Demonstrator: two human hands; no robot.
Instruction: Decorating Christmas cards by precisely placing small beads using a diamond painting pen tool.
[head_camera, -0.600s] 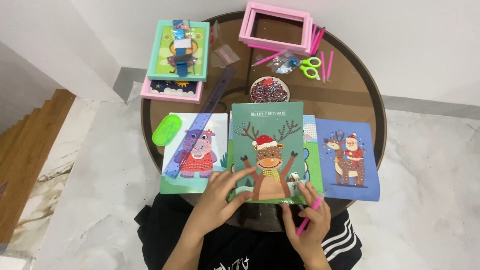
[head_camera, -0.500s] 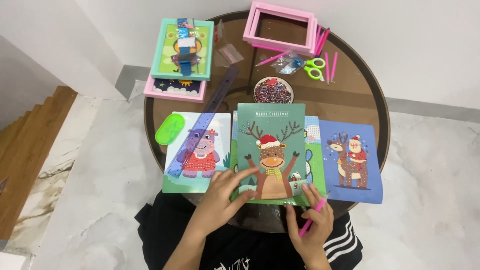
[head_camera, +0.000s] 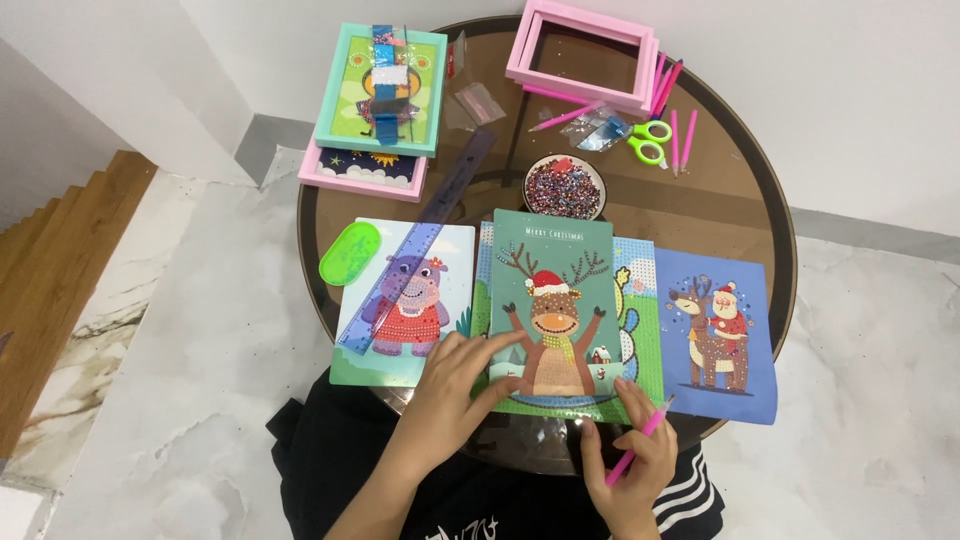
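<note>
A green reindeer picture card (head_camera: 556, 300) lies at the near edge of a round brown glass table (head_camera: 720, 200), on top of another picture sheet. My left hand (head_camera: 455, 385) rests flat on its lower left corner, fingers spread. At the card's lower right corner is my right hand (head_camera: 630, 460), which holds a pink pen (head_camera: 640, 440) and touches the card's edge with its fingertips. A hippo picture (head_camera: 405, 300) with a purple ruler (head_camera: 420, 250) across it lies to the left. To the right lies a blue picture of a reindeer and rider (head_camera: 715, 335).
A bowl of coloured beads (head_camera: 565, 187) sits behind the card. Further back are stacked pink frames (head_camera: 585, 55), green scissors (head_camera: 650, 142), several pink pens (head_camera: 680, 130), a teal framed picture (head_camera: 383, 90) on a pink one, and a green oval tray (head_camera: 350, 253). Wooden stairs (head_camera: 50, 290) descend at left.
The view has shifted, so everything sits slightly right and lower in frame. Both hands stay on the card's lower corners; the right hand has slid a little down.
</note>
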